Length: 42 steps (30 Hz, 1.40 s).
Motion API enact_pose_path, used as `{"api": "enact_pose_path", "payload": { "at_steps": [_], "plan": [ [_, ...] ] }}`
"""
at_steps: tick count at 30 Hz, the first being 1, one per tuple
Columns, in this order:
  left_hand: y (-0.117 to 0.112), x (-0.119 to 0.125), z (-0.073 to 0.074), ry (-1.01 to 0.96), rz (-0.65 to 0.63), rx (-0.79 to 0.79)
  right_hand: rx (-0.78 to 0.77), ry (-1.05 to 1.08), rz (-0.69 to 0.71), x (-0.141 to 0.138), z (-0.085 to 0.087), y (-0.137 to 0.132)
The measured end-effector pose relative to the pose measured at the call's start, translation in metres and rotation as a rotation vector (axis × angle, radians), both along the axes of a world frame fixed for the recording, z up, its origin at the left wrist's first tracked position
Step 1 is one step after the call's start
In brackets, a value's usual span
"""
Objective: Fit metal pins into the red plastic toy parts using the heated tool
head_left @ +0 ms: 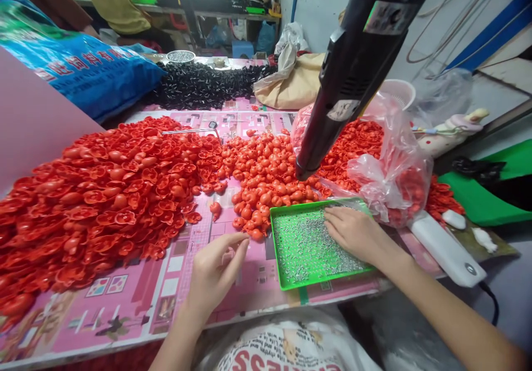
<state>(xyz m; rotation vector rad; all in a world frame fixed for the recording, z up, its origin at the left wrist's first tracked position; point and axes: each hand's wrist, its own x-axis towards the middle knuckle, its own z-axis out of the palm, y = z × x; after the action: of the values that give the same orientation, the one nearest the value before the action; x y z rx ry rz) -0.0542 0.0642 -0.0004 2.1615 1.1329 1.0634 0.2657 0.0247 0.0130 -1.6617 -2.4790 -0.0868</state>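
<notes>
My right hand (357,235) lies palm-down over a green tray (286,283), its fingers stretched out among many small silver screws (310,235). My left hand (218,266) hovers left of the tray with thumb and forefinger pinched together. Whatever may be between those fingertips is too small to make out. Just beyond them, a heap of rounded red plastic pieces (266,163) borders the tray's far left corner. One red piece (215,210) lies apart from that heap. Above the heap hangs a black power screwdriver (353,72), its tip pointing down, touched by neither hand.
A large pile of red half shells (120,194) covers the table's left side. Behind are black parts (208,83) and a blue sack (95,72). To the right stand a clear bag (390,177) of red parts and a white device (449,249) with a cord.
</notes>
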Motion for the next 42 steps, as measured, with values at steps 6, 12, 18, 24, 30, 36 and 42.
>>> {"api": "enact_pose_path", "payload": {
  "at_steps": [6,12,18,24,30,36,42],
  "plan": [
    [0.004,-0.010,-0.004,0.016,0.086,0.021,-0.030,0.055,0.125,-0.044,-0.006,0.015],
    [0.009,-0.015,-0.014,-0.002,0.124,0.032,-0.062,0.067,0.108,-0.008,-0.016,-0.002],
    [0.012,-0.014,-0.018,-0.055,0.132,-0.030,-0.017,0.165,-0.052,0.016,-0.006,-0.008],
    [0.013,-0.013,-0.018,-0.067,0.132,-0.015,-0.276,0.280,0.260,-0.051,-0.013,0.028],
    [0.013,-0.012,-0.018,-0.066,0.147,-0.001,-0.457,0.406,0.448,-0.044,-0.012,0.017],
    [0.013,-0.012,-0.018,-0.049,0.119,0.014,-0.445,0.495,0.345,-0.045,-0.013,0.020],
    [0.014,-0.012,-0.018,-0.033,0.118,0.019,-0.548,0.395,0.448,-0.046,-0.009,0.014]
  ]
}}
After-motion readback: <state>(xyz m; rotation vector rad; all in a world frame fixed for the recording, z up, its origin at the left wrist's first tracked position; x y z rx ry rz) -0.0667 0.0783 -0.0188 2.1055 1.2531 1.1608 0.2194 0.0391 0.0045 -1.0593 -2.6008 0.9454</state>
